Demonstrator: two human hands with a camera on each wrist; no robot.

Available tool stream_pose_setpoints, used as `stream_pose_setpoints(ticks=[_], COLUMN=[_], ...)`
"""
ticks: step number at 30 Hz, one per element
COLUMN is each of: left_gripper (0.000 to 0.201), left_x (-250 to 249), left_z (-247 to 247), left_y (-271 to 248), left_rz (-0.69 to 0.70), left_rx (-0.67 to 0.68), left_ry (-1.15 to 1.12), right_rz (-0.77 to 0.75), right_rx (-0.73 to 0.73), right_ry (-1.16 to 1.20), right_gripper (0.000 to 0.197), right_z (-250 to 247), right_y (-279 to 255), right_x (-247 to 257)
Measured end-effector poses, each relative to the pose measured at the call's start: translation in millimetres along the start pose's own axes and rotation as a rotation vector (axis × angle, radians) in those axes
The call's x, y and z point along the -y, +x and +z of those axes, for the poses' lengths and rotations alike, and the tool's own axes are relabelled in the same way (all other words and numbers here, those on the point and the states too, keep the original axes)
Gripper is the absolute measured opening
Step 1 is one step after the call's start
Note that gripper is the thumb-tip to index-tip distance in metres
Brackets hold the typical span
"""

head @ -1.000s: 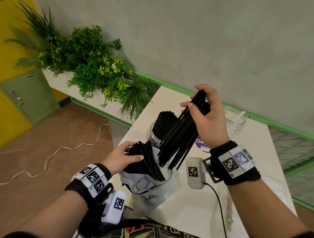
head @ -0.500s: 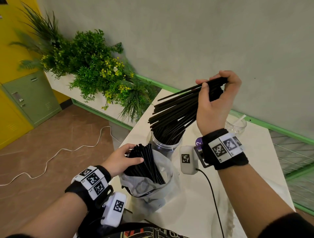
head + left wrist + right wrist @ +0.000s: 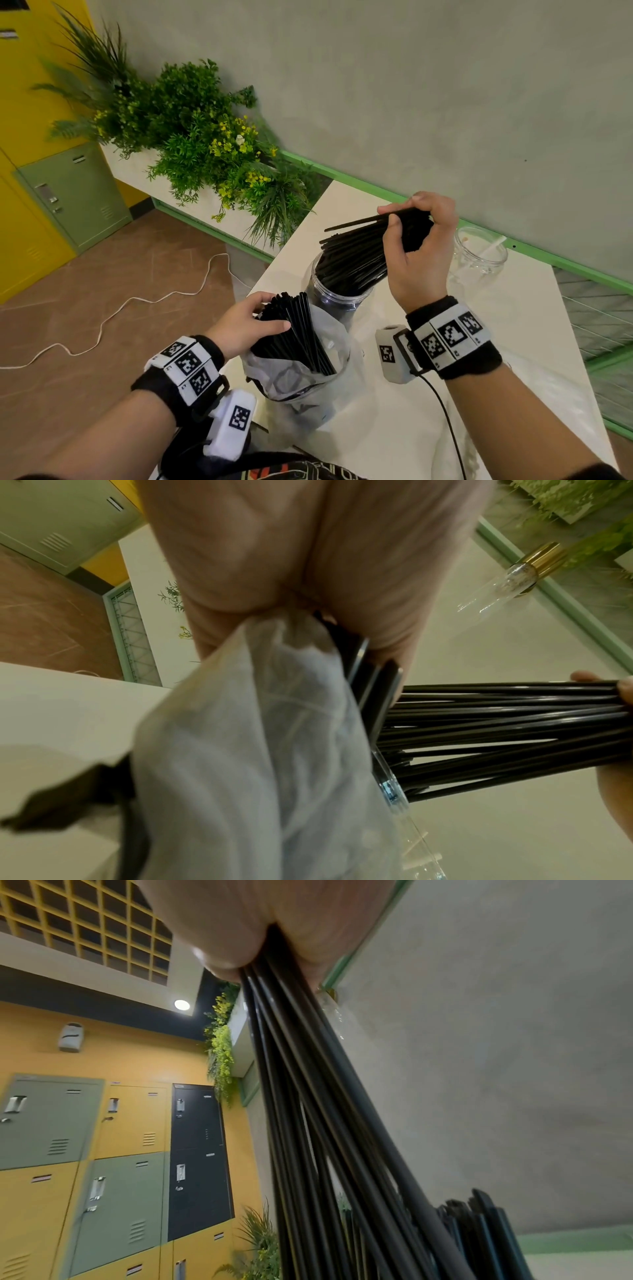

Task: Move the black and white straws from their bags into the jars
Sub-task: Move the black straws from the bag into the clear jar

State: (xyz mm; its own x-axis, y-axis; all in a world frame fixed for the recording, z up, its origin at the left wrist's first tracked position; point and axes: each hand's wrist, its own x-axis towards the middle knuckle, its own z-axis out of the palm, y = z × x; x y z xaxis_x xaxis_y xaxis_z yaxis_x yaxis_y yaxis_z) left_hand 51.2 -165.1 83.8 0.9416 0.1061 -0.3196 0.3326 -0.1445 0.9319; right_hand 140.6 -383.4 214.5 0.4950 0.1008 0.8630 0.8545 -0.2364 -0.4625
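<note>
A bundle of black straws (image 3: 356, 253) slants from my right hand (image 3: 407, 222) down into a clear jar (image 3: 337, 298), its lower ends past the rim. The right hand grips the bundle's upper end; close up, the straws (image 3: 325, 1123) fan out below the fingers (image 3: 240, 934). My left hand (image 3: 253, 322) holds the top of a translucent bag (image 3: 308, 377), fingers curled round the black straws in it (image 3: 301, 329). The left wrist view shows the bag (image 3: 257, 750) under the palm and the held bundle (image 3: 496, 723) crossing to the right. No white straws' bag is clearly seen.
A second clear jar (image 3: 479, 250) stands at the back right near the wall, something pale inside. The white table (image 3: 513, 325) ends just left of the bag. A planter with green plants (image 3: 205, 144) sits beyond. A white cable (image 3: 154, 301) lies on the floor.
My right hand swung the bundle up from beside the bag, tipped it nearly level over the jar, then lowered its far ends into the jar. The left hand stayed on the bag.
</note>
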Motion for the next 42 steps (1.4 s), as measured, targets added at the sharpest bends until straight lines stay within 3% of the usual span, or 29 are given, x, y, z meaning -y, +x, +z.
stream_pose_setpoints(ticks=[5,9,17,19,26,33,39,42], left_gripper=[0.072,0.071,0.071,0.070,0.078,0.076,0.075,0.072], left_x=[1,0,-2,-4,-4,-7,-10,-13], left_z=[-1,0,1,2,4,4,5,5], left_y=[0,1,-1,-2,-3,-5,-5,-7], left_rz=[-0.006,-0.008,-0.006,-0.001,0.010,0.015,0.020,0.021], left_rx=[-0.003,-0.002,0.008,0.009,0.000,0.006,0.015,0.015], left_ry=[-0.009,-0.010,-0.015,-0.011,0.011,0.038,0.090,0.094], right_rz=[0.006,0.041,0.097,0.093,0.279,0.273,0.181,0.115], right_rx=[-0.010,0.064,0.135,0.194,0.554,0.831,0.915,0.904], right_ry=[-0.018,-0.013,-0.085,-0.078,-0.175,-0.271,-0.375,-0.417], right_gripper=[0.035,0.020,0.035,0.038,0.017,0.019,0.039,0.038], right_z=[-5,2,17,25,45,44,39,36], right_y=[-7,-17,-18,-19,-38,-49,-49,-52], right_x=[-4,-6,-13,-17,-58,-71,-69,-70])
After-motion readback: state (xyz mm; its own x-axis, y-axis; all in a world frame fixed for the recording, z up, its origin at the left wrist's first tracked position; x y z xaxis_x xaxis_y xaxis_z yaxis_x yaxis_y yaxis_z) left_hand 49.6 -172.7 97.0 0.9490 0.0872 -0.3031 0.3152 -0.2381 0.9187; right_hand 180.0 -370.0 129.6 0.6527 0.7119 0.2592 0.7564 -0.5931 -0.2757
